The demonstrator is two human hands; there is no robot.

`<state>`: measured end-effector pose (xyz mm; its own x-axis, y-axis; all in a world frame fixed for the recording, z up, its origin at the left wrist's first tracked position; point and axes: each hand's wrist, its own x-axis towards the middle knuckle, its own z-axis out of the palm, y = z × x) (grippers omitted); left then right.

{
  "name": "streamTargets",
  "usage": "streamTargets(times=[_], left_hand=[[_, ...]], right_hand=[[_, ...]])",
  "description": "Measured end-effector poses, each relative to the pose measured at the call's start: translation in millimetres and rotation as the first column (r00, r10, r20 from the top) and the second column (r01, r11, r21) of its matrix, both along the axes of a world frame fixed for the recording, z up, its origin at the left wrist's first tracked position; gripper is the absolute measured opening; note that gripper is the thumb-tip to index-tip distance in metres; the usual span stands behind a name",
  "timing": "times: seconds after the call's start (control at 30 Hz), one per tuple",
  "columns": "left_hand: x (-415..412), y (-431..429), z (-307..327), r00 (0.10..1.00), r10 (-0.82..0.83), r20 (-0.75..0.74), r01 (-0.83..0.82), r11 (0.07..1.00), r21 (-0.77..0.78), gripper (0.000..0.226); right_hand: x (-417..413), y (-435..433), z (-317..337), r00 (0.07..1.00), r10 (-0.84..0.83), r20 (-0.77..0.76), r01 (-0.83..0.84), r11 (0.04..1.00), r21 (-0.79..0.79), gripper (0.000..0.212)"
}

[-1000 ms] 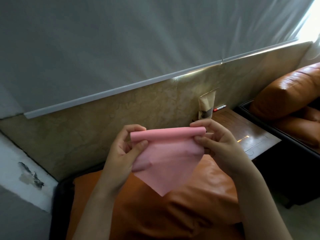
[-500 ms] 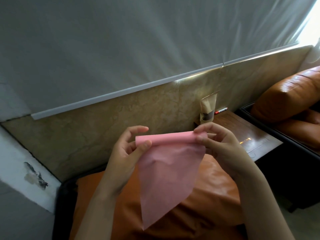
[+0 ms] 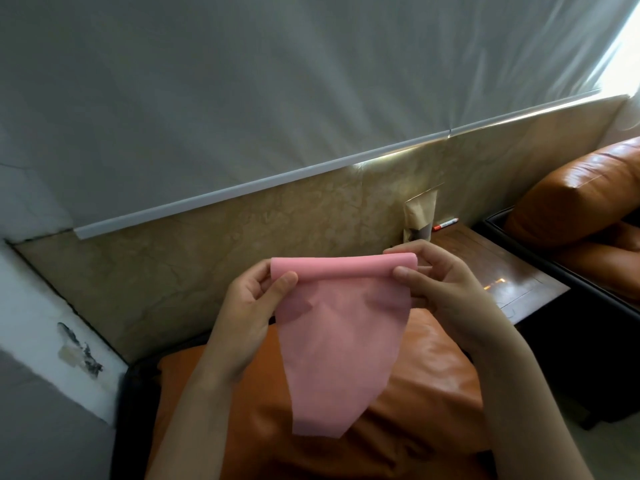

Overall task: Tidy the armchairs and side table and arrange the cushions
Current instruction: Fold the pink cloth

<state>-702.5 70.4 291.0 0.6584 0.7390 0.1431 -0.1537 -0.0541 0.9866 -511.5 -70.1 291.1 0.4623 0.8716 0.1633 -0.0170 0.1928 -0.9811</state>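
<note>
While in hands (image 3: 249,306) (image 3: 446,289), pink cloth (image 3: 339,341); pouch (image 3: 420,216) behind.

- left hand (image 3: 249,306) and right hand (image 3: 446,292) are both bare; slim fingers, thumbnails look clipped short
- left forearm (image 3: 194,420) and right forearm (image 3: 526,410) bare too, all the way up as far as you can see; smooth, pretty slender tbh

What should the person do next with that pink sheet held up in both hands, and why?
Probably unroll the last turn at the top. The left hand and right hand each pinch an end of the rolled top edge of the sheet, while the rest hangs loose above the cushion, so it looks nearly opened out.
</note>
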Motion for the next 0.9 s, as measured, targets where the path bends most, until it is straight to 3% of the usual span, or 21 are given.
streamTargets(times=[0.23,0.4,0.5,0.57,0.7,0.9], left_hand=[[5,1,1,0.998,-0.064,0.029,0.066,0.996,-0.065,0.019],[5,6,-3,0.998,-0.069,0.014,0.069,0.997,-0.018,0.027],[4,5,-1,0.998,-0.063,0.016,0.064,0.998,-0.003,0.013],[5,3,0,1.0,-0.027,-0.001,0.027,1.0,0.015,0.011],[6,-1,4,1.0,0.013,-0.022,-0.012,0.998,0.066,0.016],[3,-1,6,0.999,-0.034,-0.025,0.034,0.999,0.007,0.037]], right_hand=[[4,1,0,1.0,0.006,-0.014,-0.006,0.999,0.042,0.026],[8,-1,-1,1.0,0.026,-0.009,-0.026,0.998,0.062,0.032],[8,-2,-1,0.999,0.036,0.001,-0.036,0.998,0.046,0.022],[8,-1,-3,1.0,-0.007,0.01,0.007,0.998,0.055,0.033],[8,2,-5,0.998,-0.058,0.016,0.057,0.996,0.067,0.012],[13,-1,-5,1.0,0.003,0.017,-0.005,0.995,0.096,0.046]])
